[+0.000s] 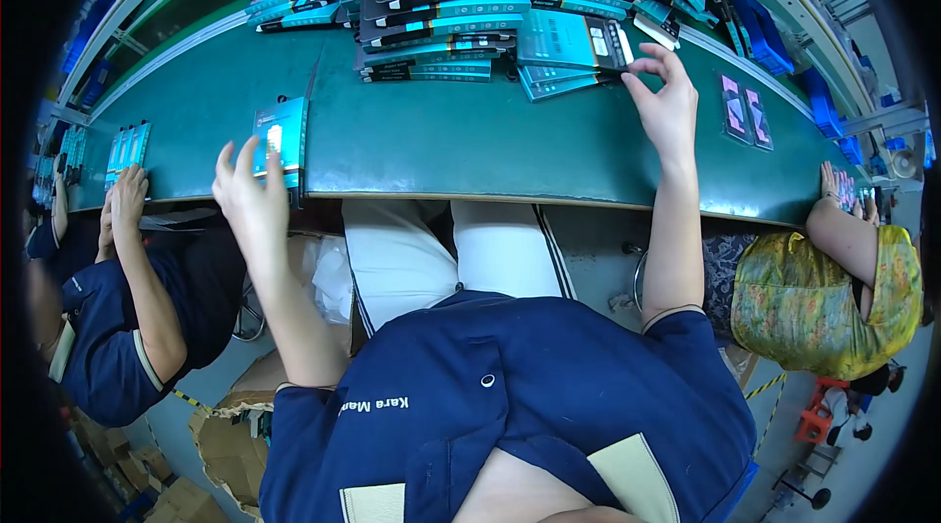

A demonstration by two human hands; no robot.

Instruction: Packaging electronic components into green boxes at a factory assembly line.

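My right hand is at the right edge of a small pile of flat teal and black boxes. Its thumb and forefinger close in a pinch at the corner of the uppermost box; the fingers partly hide the exact contact. My left hand is raised near the table's front edge, fingers apart and holding nothing. Just behind those fingers, a single teal box lies on the green table, partly covered by them.
A tall stack of teal boxes stands at the back centre, with more piles beside it. Two pink-and-black packs lie at the right. Co-workers sit on both sides: one in a navy shirt, another in yellow patterned clothing. Blue bins line the back right.
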